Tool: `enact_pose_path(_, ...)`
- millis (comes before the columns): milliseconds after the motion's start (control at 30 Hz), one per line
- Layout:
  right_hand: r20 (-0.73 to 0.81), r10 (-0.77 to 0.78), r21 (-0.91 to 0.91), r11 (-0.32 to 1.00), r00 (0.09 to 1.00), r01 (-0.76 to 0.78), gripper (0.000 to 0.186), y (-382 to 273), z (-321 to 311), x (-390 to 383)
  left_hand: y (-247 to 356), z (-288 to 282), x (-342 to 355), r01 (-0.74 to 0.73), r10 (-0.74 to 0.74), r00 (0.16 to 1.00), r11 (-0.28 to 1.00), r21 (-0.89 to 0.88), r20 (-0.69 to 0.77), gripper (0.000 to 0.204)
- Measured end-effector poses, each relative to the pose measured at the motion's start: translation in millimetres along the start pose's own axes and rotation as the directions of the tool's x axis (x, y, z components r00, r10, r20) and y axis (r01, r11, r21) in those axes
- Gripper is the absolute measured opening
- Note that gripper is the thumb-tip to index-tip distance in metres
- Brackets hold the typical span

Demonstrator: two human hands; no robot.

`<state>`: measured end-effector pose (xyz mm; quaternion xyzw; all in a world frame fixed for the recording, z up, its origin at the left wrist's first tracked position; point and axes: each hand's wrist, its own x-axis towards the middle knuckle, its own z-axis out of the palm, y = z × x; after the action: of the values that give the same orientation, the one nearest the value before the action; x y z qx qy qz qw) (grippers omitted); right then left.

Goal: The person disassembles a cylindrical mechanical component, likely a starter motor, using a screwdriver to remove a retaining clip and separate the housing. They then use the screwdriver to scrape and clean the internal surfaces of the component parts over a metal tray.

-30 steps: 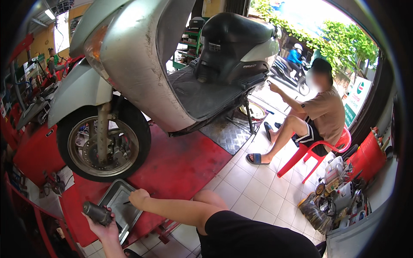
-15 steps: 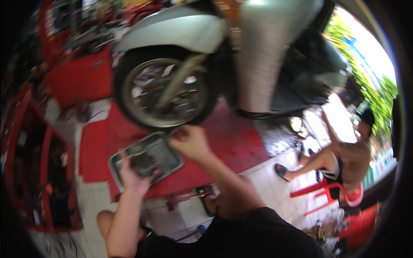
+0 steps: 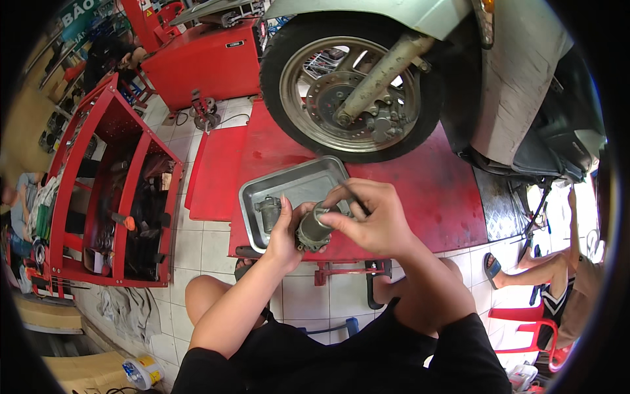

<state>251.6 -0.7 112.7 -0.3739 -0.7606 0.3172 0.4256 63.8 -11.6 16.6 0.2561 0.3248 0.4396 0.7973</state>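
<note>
My left hand (image 3: 283, 231) is wrapped round a grey cylindrical metal part (image 3: 315, 228) with a flanged, uneven lower end. It is held above the near right side of a shallow metal tray (image 3: 298, 185). Over the part's upper end, my right hand (image 3: 377, 220) has its fingers closed, with thumb and fingertips at the rim. A thin dark piece shows between those fingers, too small and covered to name. Another grey metal part (image 3: 269, 211), a small housing with lugs, lies in the tray's left side.
The tray rests on a red lift platform (image 3: 433, 203) beside a scooter's front wheel (image 3: 351, 85). A red tool cart (image 3: 125, 197) stands at left, a red cabinet (image 3: 203, 65) behind. On the right, a person (image 3: 584, 295) sits on a red plastic chair (image 3: 525, 322).
My view has swung left and steadied, so the wheel and tray appear farther right. My right hand has come from the tray's far right edge to the cylindrical part in my left hand.
</note>
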Motion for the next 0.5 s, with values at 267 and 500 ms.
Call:
enact_pose_path(267, 0.218, 0.019, -0.565, 0.818, 0.976, 0.110, 0.014, -14, 23, -22, -10, 6, 3, 0.072, -0.074, 0.997, 0.995, 0.063, 0.026, 0.104)
enact_pose_path(500, 0.272, 0.061, -0.669, 0.730, 0.960, 0.142, 0.011, -7, 33, -24, -11, 6, 1, 0.153, -0.153, 0.988, 0.986, -0.070, 0.003, 0.114)
